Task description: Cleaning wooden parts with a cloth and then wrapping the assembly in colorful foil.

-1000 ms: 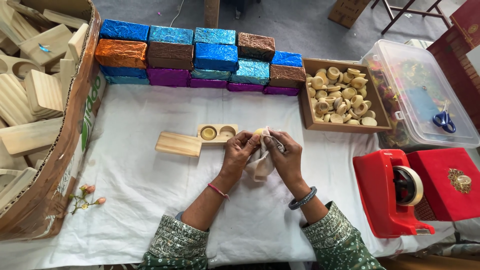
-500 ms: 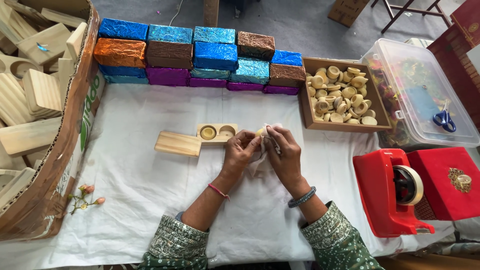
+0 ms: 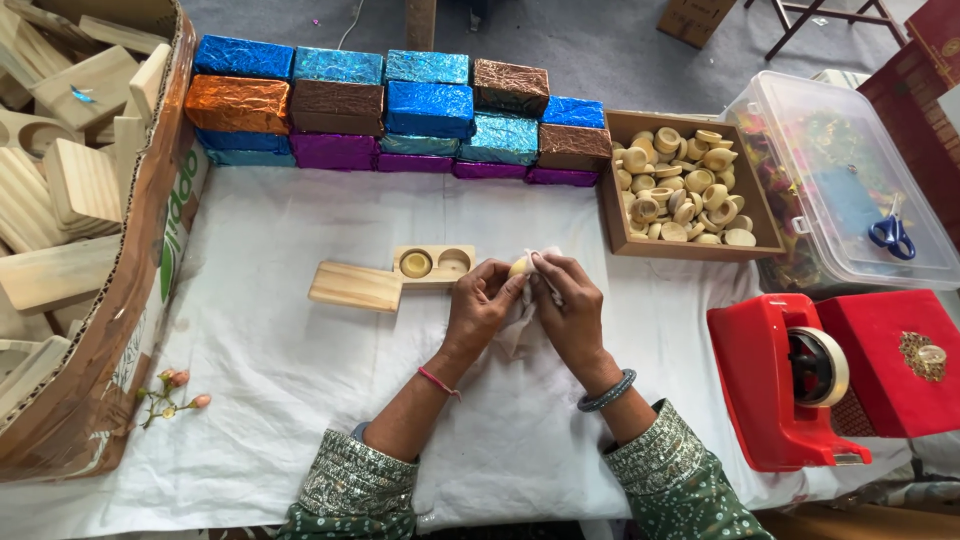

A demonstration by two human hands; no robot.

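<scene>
Both hands are pinching a small pale wooden cup (image 3: 519, 266) and a white cloth at centre frame.

The left hand (image 3: 480, 305) and right hand (image 3: 567, 312) are closing fingertips together on the cup, cloth (image 3: 520, 318) bunching beneath as if wiping it. Just left, a wooden two-hole holder (image 3: 433, 265) is lying open beside its lid (image 3: 355, 286); a tray of cups (image 3: 683, 183) is sitting upper right, a red tape dispenser (image 3: 790, 380) lower right.

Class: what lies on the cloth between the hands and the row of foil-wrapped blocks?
In the head view, a wooden holder with two round wells lies between the hands and the foil blocks, its lid beside it.
</scene>
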